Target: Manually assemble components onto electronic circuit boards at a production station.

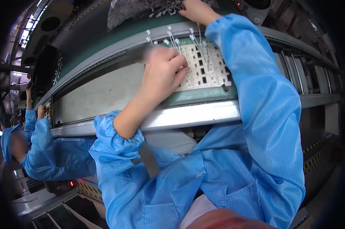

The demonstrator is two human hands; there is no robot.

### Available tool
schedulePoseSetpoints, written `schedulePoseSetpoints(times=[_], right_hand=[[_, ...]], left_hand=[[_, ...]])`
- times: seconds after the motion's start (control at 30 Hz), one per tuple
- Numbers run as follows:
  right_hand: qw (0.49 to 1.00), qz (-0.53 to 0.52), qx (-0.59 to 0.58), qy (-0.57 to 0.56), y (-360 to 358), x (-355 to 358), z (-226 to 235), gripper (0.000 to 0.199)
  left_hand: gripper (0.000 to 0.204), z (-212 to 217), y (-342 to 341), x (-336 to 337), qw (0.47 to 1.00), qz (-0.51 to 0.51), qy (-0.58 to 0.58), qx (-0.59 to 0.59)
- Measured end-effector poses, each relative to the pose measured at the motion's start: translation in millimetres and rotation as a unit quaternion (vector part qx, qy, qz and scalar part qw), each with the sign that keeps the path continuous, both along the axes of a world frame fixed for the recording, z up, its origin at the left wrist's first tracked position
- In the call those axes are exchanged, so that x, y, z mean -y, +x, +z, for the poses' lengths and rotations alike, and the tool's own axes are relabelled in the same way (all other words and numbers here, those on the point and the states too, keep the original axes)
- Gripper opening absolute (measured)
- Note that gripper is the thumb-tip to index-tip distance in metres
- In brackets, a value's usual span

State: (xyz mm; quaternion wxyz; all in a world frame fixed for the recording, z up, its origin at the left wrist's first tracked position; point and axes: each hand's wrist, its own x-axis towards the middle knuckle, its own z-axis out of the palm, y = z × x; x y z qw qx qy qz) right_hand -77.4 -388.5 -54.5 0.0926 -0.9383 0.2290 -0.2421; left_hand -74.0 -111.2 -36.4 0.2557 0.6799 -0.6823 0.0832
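My left hand (163, 70) is over the left part of a white board (214, 72) with rows of dark slots and a green edge. Its fingers are curled in and pressed together; whatever they hold is hidden. Several thin cables with white connectors (170, 36) stand up from the board's far side, just beyond that hand. Farther away, my right hand (199, 12) reaches to a heap of similar white-tipped cables (165, 9) lying on a clear plastic bag (123, 15). The fingertips of this hand are closed at the heap's right end, and I cannot make out what is between them.
A metal rail (195, 114) runs along the near side of the conveyor line (103, 82). At the left, a co-worker in blue (46, 145) has their hands at another board (47, 110). More white-tipped cables (58, 68) lie on the far green belt (88, 49).
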Motion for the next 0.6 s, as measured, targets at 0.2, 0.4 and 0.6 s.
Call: schedulePoseSetpoints(times=[0.2, 0.4, 0.6], right_hand=[[0.999, -0.031, 0.027, 0.030, 35, 11, -14, 0.030], [0.984, -0.024, 0.166, 0.056, 20, 12, 27, 0.029], [0.934, 0.039, 0.353, -0.028, 9, 19, 92, 0.024]], left_hand=[[0.008, 0, 6, -9, 0.995, 0.043, 0.030, -0.085], [0.005, 10, 2, -20, 0.996, 0.055, 0.029, -0.058], [0.004, 14, -12, -33, 0.995, 0.074, 0.035, -0.054]])
